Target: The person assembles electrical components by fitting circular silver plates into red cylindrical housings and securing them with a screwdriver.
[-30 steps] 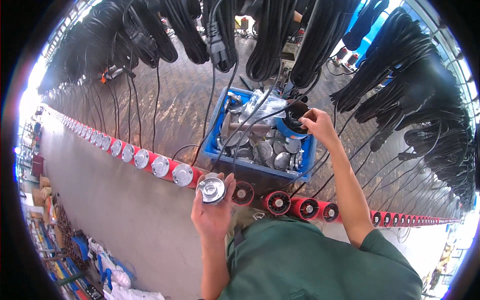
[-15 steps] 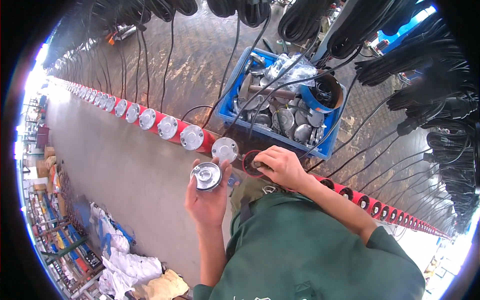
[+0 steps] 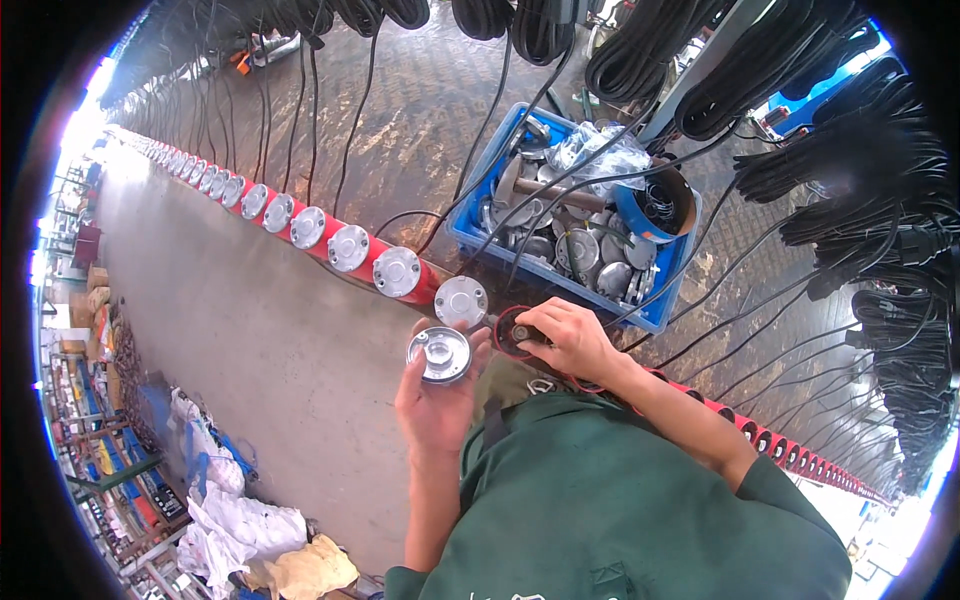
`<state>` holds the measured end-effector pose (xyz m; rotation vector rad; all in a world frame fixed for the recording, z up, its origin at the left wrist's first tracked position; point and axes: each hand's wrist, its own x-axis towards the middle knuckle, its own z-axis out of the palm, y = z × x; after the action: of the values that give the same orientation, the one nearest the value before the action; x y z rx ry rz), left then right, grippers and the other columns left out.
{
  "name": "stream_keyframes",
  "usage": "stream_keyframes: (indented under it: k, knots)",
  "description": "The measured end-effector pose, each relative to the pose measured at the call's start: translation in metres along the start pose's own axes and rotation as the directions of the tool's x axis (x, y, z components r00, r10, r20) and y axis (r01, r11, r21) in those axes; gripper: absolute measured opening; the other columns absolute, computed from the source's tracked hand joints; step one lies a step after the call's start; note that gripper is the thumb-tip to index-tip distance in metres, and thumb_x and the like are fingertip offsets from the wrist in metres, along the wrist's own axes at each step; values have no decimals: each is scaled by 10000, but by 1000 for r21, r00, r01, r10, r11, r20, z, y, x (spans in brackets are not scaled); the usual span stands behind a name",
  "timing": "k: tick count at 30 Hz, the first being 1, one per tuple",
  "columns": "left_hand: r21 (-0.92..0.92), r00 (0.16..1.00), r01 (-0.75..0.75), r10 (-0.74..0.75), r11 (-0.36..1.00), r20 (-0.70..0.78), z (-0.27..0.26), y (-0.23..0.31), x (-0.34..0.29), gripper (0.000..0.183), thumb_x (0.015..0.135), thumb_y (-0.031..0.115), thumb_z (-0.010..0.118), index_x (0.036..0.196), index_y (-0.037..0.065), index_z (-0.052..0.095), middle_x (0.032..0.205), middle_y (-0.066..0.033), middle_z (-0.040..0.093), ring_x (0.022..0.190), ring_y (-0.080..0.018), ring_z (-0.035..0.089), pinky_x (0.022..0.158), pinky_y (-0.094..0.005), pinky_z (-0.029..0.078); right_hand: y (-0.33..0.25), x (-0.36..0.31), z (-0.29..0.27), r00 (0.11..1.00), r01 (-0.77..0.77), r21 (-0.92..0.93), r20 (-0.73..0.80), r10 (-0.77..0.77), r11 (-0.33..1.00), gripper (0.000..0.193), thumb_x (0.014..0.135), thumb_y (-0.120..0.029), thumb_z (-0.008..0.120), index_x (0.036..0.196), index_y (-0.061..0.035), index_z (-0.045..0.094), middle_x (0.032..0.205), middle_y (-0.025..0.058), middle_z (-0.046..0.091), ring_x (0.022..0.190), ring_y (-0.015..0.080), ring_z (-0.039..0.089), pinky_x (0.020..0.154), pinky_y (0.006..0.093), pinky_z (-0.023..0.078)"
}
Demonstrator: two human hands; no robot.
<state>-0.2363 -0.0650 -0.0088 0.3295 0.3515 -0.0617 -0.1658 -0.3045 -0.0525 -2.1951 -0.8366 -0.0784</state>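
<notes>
My left hand (image 3: 436,408) holds up a round silver metal end cover (image 3: 457,372), its hollow inner side with a raised central ring facing up. It is in front of a red cylinder topped with a silver cap (image 3: 461,299). My right hand (image 3: 577,343) is at the uncapped cylinder (image 3: 504,322) beside it, which has a red rim and a dark inside. Thumb and fingers are pinched round a small round metal piece (image 3: 521,333) at that opening; the fingers partly hide it.
Red cylinders run in a long row, silver-capped (image 3: 348,248) to the left, dark open ends (image 3: 764,441) to the right. Behind stands a blue crate (image 3: 478,245) of metal covers with a tape roll (image 3: 640,220). Black cables (image 3: 850,190) hang overhead; white sacks (image 3: 240,530) lie lower left.
My left hand has moved slightly right with the end cover, closer to the uncapped cylinder. My right hand stays at the opening with its fingers shifted slightly. The whole view has shifted a little.
</notes>
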Motion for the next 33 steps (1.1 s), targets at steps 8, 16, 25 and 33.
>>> stream_keyframes:
  k: [8,16,25,33]
  knots:
    - [6,1000,4,-4,1000,15,1,-3,0,490,1096,271,564,1535,61,506,1486,-344,565,1397,-557,537,1180,-617,470,1,2,-1,1000,15,-10,13,-15,1000,376,796,-126,881,1127,-65,711,1077,81,769,992,305,734,857,410,616]
    - [70,1000,17,-16,997,-16,8,-15,-1,491,1118,316,532,1555,96,485,1496,-307,577,1399,-557,538,1160,-612,488,-16,5,-18,998,-42,12,-43,42,999,493,807,-219,896,1218,-60,674,1158,116,720,1036,342,707,876,424,608]
    - [230,994,112,-112,967,-10,4,-52,-15,522,1173,416,414,1609,145,318,1530,-208,544,1426,-387,548,1169,-525,461,-65,-2,-35,985,174,-106,2,-175,979,512,726,-228,902,1189,-119,714,1142,46,695,961,253,701,825,391,602]
    - [605,971,239,-201,759,-131,-4,-58,-35,447,1140,206,537,1538,44,417,1365,-139,619,1217,-239,648,1029,-432,543,-60,-8,-56,903,-429,228,116,413,874,289,891,-172,867,1123,-32,763,959,87,768,817,215,757,722,328,602]
